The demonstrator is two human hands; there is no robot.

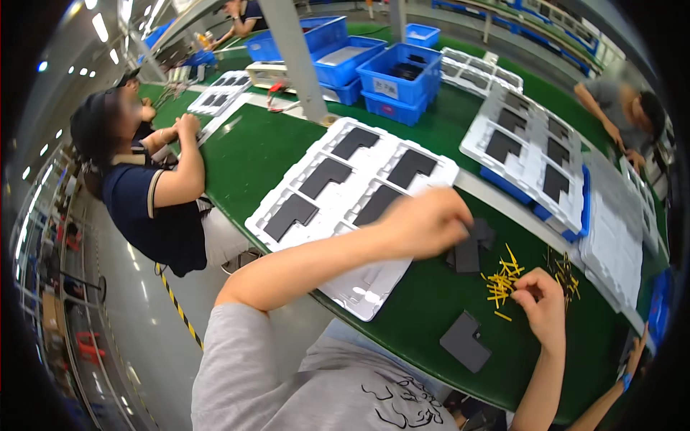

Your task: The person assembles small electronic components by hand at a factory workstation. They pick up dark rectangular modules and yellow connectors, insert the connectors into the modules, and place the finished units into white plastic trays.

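Observation:
My left hand (435, 221) is smeared by motion above the right edge of a white moulded tray (363, 294); its fingers look curled, and whether they hold anything is hidden. Flat black L-shaped pieces sit in the tray's compartments, among them one piece (290, 217) at the near left. Over a loose pile of thin yellow strips (501, 281), my right hand (543, 305) has thumb and fingertips brought together; what lies between them cannot be made out. One black notched piece (466, 342) rests on the green table nearest me. Several dark pieces (467, 253) lie overlapped beside my left hand.
Another filled white tray (467, 140) rests on blue bins at the right, next to stacked white trays (611, 237). Blue bins (399, 75) and a grey post (293, 57) stand across the green table (244, 154). Co-workers sit at the left and far right; another arm reaches in at lower right.

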